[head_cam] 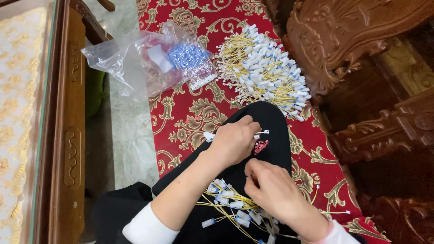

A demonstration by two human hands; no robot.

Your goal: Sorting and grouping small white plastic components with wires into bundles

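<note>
My left hand (235, 141) is closed around a short yellow cable with white end pieces (261, 133), held over my black-trousered knee (275, 122). A white end piece (209, 136) pokes out on its left side. My right hand (271, 187) rests lower, fingers pinched together near a loose bundle of yellow cables with white connectors (230, 201) lying on my lap. Whether its fingertips hold a cable is hidden.
A large pile of yellow cables with white connectors (264, 68) lies on the red and gold patterned cushion (190, 113). A clear plastic bag with small blue and white parts (167, 58) sits left of it. Carved wooden furniture (352, 49) stands right; a glass-topped wooden table (68, 135) left.
</note>
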